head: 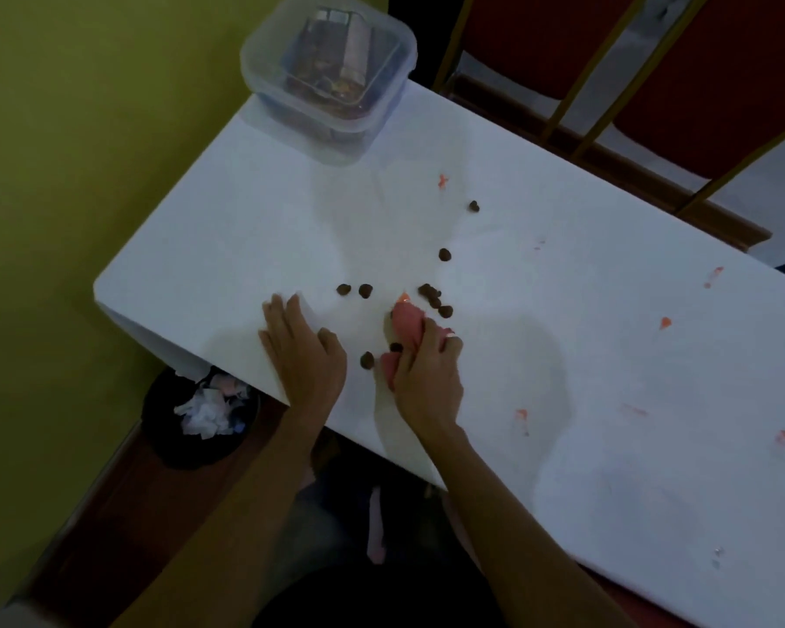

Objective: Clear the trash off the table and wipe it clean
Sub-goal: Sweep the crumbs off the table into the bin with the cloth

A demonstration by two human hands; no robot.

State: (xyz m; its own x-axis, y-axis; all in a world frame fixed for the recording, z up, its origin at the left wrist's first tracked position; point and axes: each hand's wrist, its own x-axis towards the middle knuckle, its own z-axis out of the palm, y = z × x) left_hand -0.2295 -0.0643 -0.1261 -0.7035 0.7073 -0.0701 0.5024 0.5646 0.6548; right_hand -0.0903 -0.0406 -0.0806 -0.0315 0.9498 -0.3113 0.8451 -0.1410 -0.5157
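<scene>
- Trash on the white table is a scatter of small dark brown lumps, most of them toward the end of the table nearest the green wall, between its middle and its near edge.
- One tight cluster of lumps lies just beyond the right hand; two more sit side by side between the hands and a little farther in; single ones lie farther toward the far edge.
- Right hand is clenched on a pink cloth, pressed to the tabletop close to the near edge, with a lump touching the cloth and another just beside it.
- Left hand lies flat and unclenched, fingers spread, on a white sheet of paper at the near edge; it grips nothing.
- Red-orange smears and spots dot the long stretch of table to the right, which otherwise lies open.
- A clear plastic container with dark contents stands on the far corner, overhanging the edge by the wall.
- Between container and lumps the surface is bare.
- A black bin holding crumpled paper stands on the floor just under the near corner, beside the left hand.
- Red chairs with gold frames stand along the far edge.
</scene>
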